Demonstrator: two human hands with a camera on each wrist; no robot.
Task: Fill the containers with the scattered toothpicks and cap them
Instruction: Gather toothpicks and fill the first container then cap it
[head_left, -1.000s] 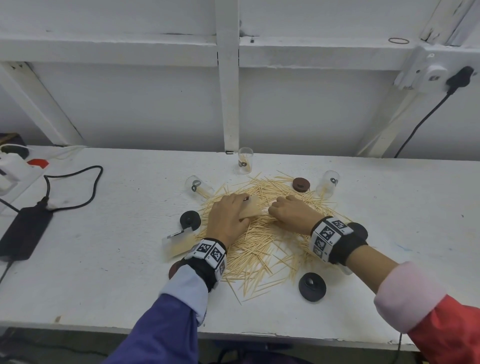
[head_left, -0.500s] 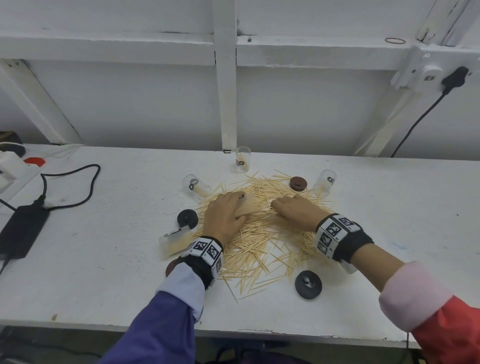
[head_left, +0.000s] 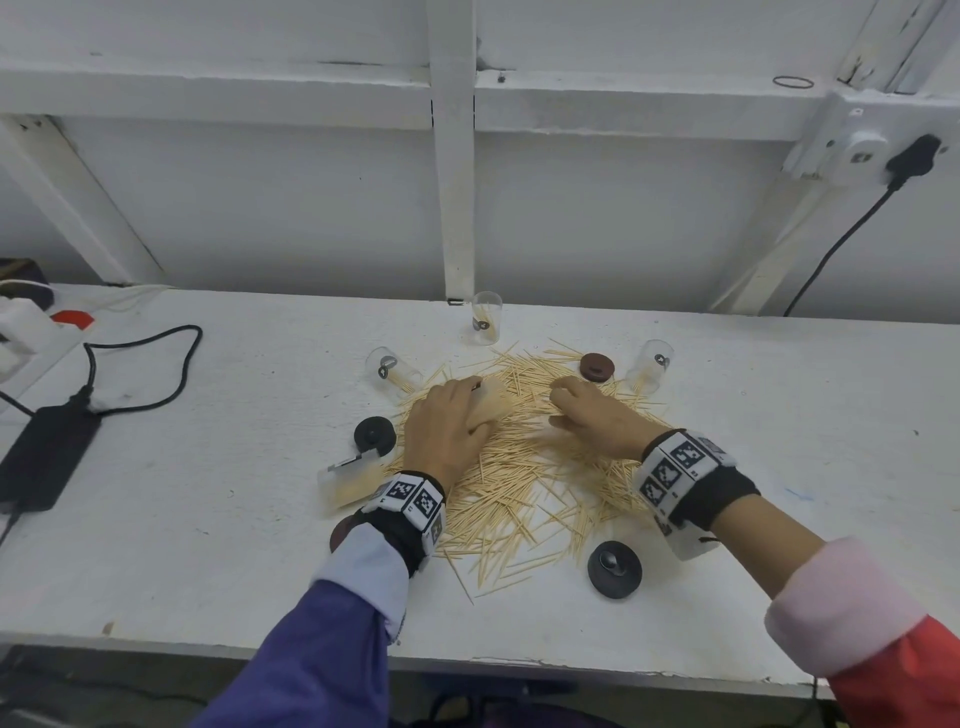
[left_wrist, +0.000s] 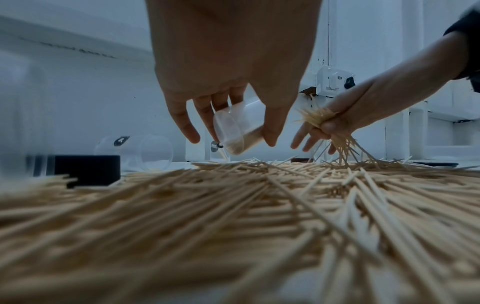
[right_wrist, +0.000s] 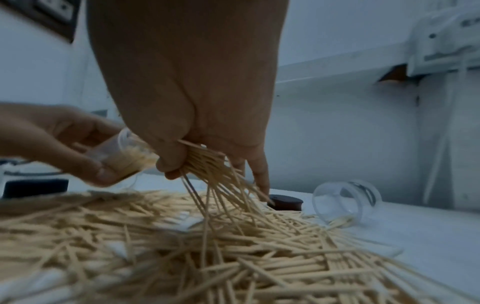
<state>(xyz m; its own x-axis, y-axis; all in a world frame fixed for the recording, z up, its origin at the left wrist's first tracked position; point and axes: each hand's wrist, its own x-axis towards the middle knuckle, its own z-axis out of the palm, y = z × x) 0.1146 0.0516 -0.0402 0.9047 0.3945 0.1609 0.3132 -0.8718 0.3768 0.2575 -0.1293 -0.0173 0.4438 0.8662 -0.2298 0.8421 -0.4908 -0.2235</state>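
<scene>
Early going — the left hand (head_left: 451, 422) grips a part-filled container (left_wrist: 237, 131) tilted above the toothpicks (head_left: 524, 467) mid-table, the right hand (right_wrist: 192, 115) clutches a bunch; three containers lie nearly empty, caps (head_left: 614, 569) off.

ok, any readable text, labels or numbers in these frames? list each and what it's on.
None can be read.
Small dark sticker on the upright clear plastic container: white mark, too small.
Same stickers on the two tipped clear containers: blurred.
Black-and-white square code tags on both wristbands: patterns, no letters.
White wall socket: marking illegible.
</scene>
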